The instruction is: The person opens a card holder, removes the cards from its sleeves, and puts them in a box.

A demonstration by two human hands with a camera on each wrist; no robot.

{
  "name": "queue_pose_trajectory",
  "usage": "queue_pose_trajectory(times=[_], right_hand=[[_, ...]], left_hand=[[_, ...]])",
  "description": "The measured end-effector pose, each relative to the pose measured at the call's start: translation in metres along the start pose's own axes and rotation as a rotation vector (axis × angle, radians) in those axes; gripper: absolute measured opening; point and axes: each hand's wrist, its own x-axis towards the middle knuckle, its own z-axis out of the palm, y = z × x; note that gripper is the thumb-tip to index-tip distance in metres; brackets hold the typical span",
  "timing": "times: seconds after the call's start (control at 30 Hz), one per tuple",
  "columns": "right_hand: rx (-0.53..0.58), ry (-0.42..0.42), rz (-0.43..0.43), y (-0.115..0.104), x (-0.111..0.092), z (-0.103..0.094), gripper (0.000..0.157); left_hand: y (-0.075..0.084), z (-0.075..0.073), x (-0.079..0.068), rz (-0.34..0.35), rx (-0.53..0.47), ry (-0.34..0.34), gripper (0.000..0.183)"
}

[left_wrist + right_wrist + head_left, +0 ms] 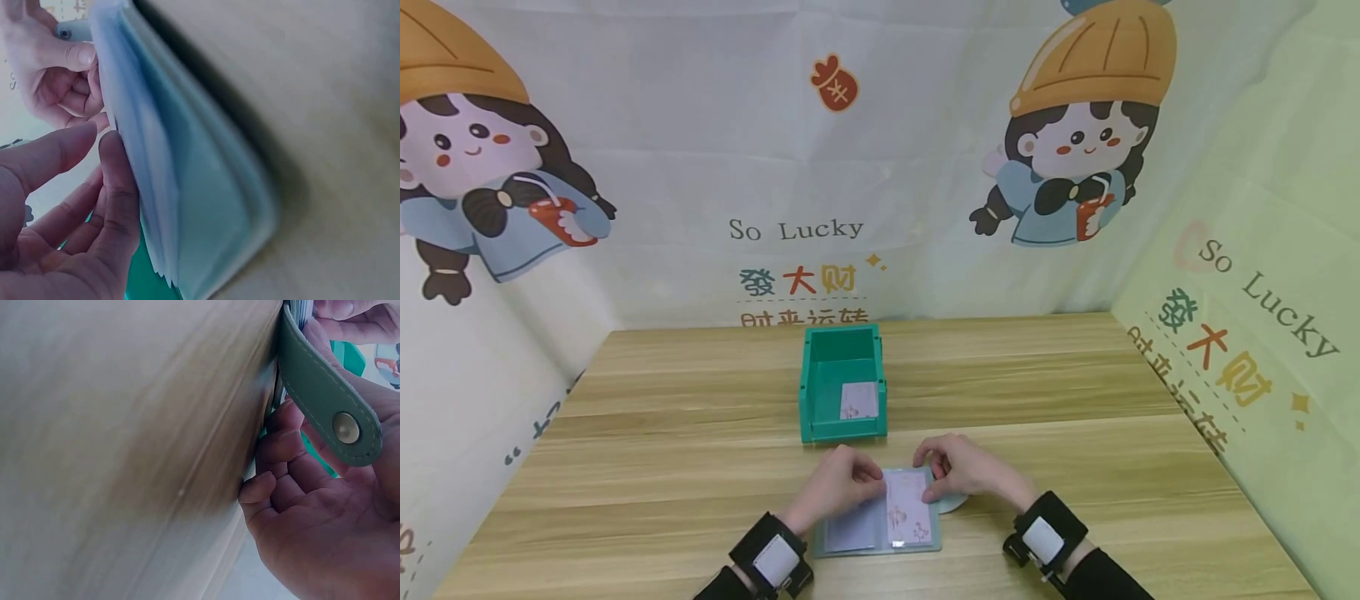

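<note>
A pale green card album (936, 535) lies open on the table, clear pocket pages facing up. In its right-hand pocket sits a white card (908, 510) with a pink pattern. My left hand (844, 483) pinches at the card's upper left corner, by the pocket's top edge; fingertips partly hide the contact. At the upper right corner my right hand (966, 467) holds the album, thumb on the page and fingers curled at the top edge. The album's strap (331, 394) with a metal snap sticks out under the right hand.
Beyond the album stands a green open-front bin (844, 432). Another patterned card (859, 402) leans inside it. The wooden table (662, 467) ends at a printed cloth backdrop (925, 275) at the back and sides.
</note>
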Motion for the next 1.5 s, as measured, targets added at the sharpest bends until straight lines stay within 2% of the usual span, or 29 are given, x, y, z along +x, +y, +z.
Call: queue_pose_trajectory(times=[0.4, 0.7, 0.87, 1.27, 1.5], right_hand=[[0.028, 0.010, 0.036, 0.001, -0.001, 0.004, 0.031], [0.025, 0.002, 0.057, -0.003, 0.000, 0.003, 0.030], [0.029, -0.013, 0.074, -0.004, 0.000, 0.003, 0.030], [0.030, -0.041, 0.084, -0.003, 0.005, -0.001, 0.030], [0.002, -0.016, 0.085, -0.006, 0.006, 0.000, 0.029]], left_hand=[[0.002, -0.001, -0.001, -0.048, -0.066, -0.086, 0.016], [0.004, -0.004, -0.005, -0.042, -0.137, -0.096, 0.019], [0.003, -0.003, -0.004, -0.068, -0.160, -0.102, 0.020], [0.004, 0.006, -0.002, -0.150, -0.134, -0.022, 0.023], [0.004, 0.008, -0.001, -0.117, -0.110, 0.017, 0.022]])
